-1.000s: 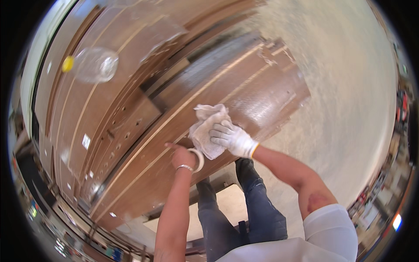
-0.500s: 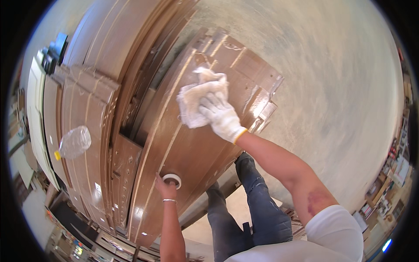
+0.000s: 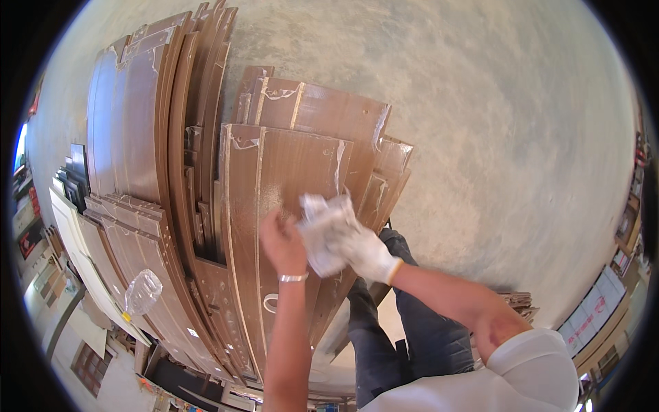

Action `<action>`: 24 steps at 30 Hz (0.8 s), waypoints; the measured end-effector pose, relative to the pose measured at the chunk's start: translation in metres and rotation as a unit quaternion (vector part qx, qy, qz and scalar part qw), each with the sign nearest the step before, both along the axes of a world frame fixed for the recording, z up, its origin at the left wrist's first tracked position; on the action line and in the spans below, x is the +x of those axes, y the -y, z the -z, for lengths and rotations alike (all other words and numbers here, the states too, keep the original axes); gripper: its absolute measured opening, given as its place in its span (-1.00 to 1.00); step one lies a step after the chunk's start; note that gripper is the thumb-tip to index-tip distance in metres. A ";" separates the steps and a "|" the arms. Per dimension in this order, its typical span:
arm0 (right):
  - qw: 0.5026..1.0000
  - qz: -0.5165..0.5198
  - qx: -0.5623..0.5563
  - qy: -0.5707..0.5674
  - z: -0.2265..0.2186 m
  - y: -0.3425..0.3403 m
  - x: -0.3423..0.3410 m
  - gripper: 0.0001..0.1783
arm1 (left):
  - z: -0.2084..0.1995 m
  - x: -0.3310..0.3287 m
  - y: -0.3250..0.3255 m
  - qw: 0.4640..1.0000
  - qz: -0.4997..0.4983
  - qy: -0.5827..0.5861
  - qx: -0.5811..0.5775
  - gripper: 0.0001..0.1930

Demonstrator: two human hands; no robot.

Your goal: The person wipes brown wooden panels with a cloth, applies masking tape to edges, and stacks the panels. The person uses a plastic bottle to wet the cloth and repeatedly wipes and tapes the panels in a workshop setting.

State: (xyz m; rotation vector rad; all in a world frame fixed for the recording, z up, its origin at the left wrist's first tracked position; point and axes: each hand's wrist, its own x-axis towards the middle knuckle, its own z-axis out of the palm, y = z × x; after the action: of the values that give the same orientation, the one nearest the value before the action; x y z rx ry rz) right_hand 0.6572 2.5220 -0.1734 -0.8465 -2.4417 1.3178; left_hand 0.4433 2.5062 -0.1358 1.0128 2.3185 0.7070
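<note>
My right hand (image 3: 364,252), in a white work glove with a yellow cuff edge, grips a crumpled white cloth (image 3: 321,230) over a stack of brown wood panels (image 3: 302,161). Close beside the cloth is my bare left hand (image 3: 283,244), wearing a bracelet; motion smears its fingers, and I cannot tell whether they touch the cloth. A pale patch like dust or crumbs (image 3: 271,198) shows on the top panel just beyond that hand. On the same panel, partly covered by my left forearm, lies a white roll of tape (image 3: 271,303).
More brown panels (image 3: 134,137) stand stacked to the left. A clear plastic bottle with a yellow cap (image 3: 143,292) lies on the nearer left stack. White boards (image 3: 75,237) lean at the far left. Concrete floor (image 3: 480,137) spreads to the right.
My left hand has left the tape roll and moved farther up the panel, close to the cloth. My right hand has drawn the cloth nearer to me. The whole view has turned.
</note>
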 end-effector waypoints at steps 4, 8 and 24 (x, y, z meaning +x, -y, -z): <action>0.958 0.128 -0.243 0.079 -0.042 0.078 0.066 -0.61 | 0.015 0.050 -0.110 0.986 0.163 -0.023 -0.025 -0.54; 0.727 0.299 -0.581 0.211 -0.054 0.108 0.096 -0.61 | 0.030 0.076 -0.159 0.986 0.125 -0.077 -0.079 -0.65; 0.684 0.394 -0.603 0.116 -0.044 0.128 0.103 -0.76 | 0.053 0.060 -0.093 0.920 0.355 -0.152 -0.065 -0.68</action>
State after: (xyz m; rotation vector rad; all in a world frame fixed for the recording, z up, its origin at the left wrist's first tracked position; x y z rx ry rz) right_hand 0.7599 2.3939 -0.1290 -2.0649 -0.6307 2.3142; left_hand 0.5031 2.5996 -0.1889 1.8494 1.9598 0.1013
